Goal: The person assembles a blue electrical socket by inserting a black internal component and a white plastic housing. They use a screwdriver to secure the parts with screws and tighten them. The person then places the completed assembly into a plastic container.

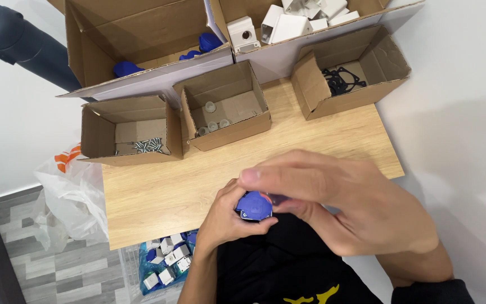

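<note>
Head view — both hands' grip [257, 205] round blue part [254, 206]

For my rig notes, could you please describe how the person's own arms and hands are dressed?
Both hands, left hand and right hand, are bare: no gloves, rings or watch visible. The forearms are uncovered too. A black fabric sleeve edge shows at the right arm, near the frame's bottom.

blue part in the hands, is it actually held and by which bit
Yes. The left hand grips the small blue plastic part around its lower edge, and the right hand closes over its top. What the right fingertips touch is hidden.
</note>
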